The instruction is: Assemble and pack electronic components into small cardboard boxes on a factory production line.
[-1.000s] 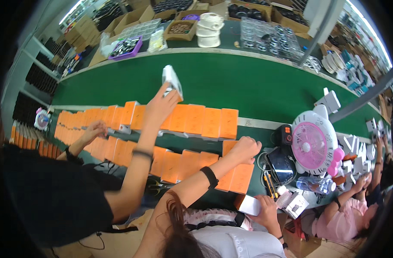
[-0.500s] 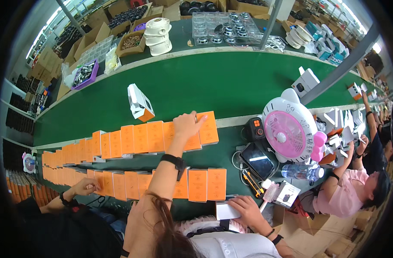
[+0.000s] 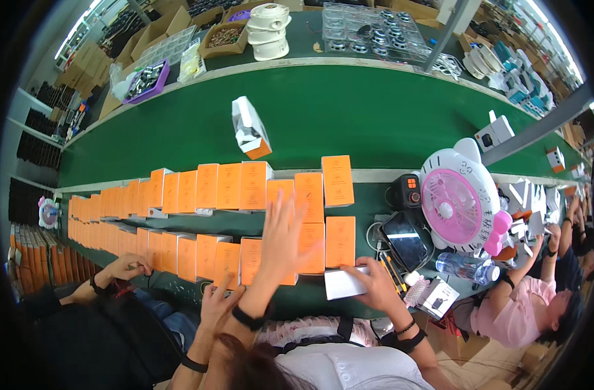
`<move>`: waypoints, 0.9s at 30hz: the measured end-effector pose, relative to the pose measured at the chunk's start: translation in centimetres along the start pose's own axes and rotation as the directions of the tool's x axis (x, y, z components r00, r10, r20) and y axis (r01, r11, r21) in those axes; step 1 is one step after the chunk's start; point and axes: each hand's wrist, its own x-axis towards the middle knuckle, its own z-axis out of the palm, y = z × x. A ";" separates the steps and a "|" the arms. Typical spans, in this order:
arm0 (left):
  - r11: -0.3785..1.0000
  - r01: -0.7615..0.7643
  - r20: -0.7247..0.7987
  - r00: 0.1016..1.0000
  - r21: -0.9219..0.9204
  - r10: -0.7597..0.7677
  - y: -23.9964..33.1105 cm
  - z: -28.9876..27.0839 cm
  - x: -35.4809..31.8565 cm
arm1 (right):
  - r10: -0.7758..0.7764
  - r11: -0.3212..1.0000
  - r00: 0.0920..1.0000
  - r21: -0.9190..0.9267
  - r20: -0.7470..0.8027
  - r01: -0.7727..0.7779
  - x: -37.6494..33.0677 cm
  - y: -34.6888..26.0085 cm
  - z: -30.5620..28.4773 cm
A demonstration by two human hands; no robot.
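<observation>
Left hand (image 3: 280, 227) open, fingers spread (over orange boxes (image 3: 310, 214)); right hand (image 3: 375, 286) grips one white box (image 3: 344, 284)

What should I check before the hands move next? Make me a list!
1. Left hand free: ok, it is open with fingers spread over the orange boxes.
2. Right hand has its box: ok, it grips the right end of the white box.
3. Orange boxes in order: ok, they stand side by side in two rows.
4. Green belt free ahead: not ok, a white and orange carton lies tilted on it.
5. Other hand out of the way: not ok, it is close beside the left forearm.
6. Pink fan clear of the right hand: ok, it stands apart.
</observation>
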 end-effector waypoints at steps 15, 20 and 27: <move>0.997 -0.008 0.084 0.997 0.083 0.001 -0.9 0.4 -7.0 | -0.019 1.000 0.999 0.009 0.029 0.019 0.8 -3.6 -3.7; 0.895 -0.043 -0.112 0.994 -0.444 -0.008 -0.1 -2.7 -6.9 | -0.152 0.972 0.952 0.135 -0.265 0.192 2.9 -7.0 -5.9; 0.733 0.018 -0.052 0.996 -0.680 -0.072 -0.3 -2.2 -4.4 | -0.229 0.973 0.950 -0.080 -0.211 0.217 8.9 -7.8 -4.2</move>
